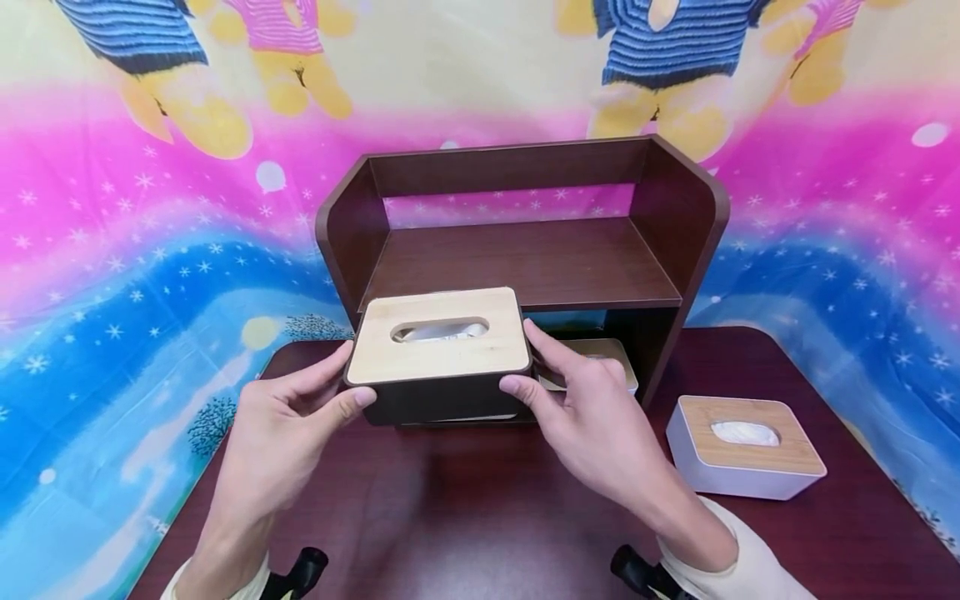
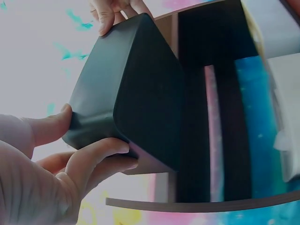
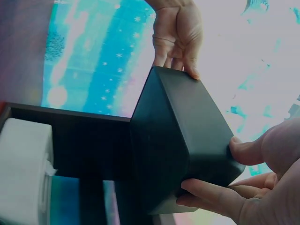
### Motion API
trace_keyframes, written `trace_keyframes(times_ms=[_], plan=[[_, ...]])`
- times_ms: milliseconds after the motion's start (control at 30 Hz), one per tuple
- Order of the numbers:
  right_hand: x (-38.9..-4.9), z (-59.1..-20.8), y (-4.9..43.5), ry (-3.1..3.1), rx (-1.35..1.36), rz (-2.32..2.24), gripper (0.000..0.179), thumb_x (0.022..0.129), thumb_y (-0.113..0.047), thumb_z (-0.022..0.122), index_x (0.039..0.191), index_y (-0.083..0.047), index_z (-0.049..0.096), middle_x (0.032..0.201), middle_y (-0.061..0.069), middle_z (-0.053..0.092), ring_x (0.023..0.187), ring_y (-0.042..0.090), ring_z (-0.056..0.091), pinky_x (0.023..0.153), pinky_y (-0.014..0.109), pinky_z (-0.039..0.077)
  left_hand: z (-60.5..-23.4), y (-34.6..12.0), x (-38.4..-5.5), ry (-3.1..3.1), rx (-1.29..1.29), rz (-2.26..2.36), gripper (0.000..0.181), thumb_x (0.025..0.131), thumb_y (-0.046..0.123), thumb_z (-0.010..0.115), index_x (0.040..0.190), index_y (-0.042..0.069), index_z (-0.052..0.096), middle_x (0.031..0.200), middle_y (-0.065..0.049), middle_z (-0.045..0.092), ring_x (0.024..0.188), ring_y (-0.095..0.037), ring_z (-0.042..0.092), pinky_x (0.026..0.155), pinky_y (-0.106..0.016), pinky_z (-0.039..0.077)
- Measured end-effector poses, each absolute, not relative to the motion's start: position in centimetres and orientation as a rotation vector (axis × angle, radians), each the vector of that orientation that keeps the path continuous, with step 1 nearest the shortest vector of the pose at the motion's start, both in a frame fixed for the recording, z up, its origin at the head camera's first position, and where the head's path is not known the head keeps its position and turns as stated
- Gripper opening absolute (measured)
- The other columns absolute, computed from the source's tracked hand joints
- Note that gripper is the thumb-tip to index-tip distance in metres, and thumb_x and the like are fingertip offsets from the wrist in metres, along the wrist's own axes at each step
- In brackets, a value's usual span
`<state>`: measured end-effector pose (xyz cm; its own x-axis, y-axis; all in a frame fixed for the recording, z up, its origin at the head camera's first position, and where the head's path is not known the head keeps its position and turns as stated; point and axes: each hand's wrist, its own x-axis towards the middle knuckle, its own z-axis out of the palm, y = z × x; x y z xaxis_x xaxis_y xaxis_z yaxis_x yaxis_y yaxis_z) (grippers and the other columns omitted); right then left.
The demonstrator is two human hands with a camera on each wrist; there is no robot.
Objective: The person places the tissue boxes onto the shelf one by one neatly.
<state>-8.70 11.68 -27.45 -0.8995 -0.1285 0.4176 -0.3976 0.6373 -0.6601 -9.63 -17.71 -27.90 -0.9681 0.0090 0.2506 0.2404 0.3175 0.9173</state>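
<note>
A black tissue box (image 1: 442, 398) with a pale wooden lid is held level in front of the brown desk shelf (image 1: 517, 262). White tissue shows in its oval slot. My left hand (image 1: 288, 425) grips the left end, thumb on the front face. At the right end my right hand (image 1: 592, 417) holds the box the same way. Both wrist views show the smooth dark side of the tissue box (image 2: 101, 77), with fingers and thumb pinching its corners. Behind my right hand, a second wooden-lidded tissue box (image 1: 618, 358) stands in the shelf's lower compartment, partly hidden.
On the dark red table (image 1: 480, 517), a white tissue box (image 1: 742, 475) with a wooden lid stands right of the shelf. The shelf's upper level has raised side walls and a back rail. A colourful patterned curtain (image 1: 135, 275) hangs behind and beside the table.
</note>
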Motion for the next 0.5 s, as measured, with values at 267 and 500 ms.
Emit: trace_keyframes(times_ms=[267,500], plan=[[-9.2,-25.4,11.7,-2.491,0.469,1.162,0.069,0.1,-0.029,0.078,0.16,-0.01,0.05,0.14,0.01,0.073,0.105,0.019,0.081,0.086,0.036,0.065,-25.7,-17.9,-10.5,-2.341,-0.269,-1.686,0.057,0.093,0.014,0.086,0.146,0.018,0.066,0.133,-0.007,0.076,0.106,0.0,0.077,0.085,-0.019,0.063],[-10.1,-23.7,11.5,-2.466,0.46,1.141,0.067,0.101,-0.032,0.077,0.159,-0.011,0.052,0.141,0.009,0.072,0.104,0.025,0.082,0.091,0.043,0.065,-24.1,-17.9,-11.7,-2.296,-0.279,-1.679,0.056,0.093,0.015,0.086,0.145,0.019,0.067,0.123,0.007,0.08,0.103,0.0,0.078,0.084,-0.02,0.063]])
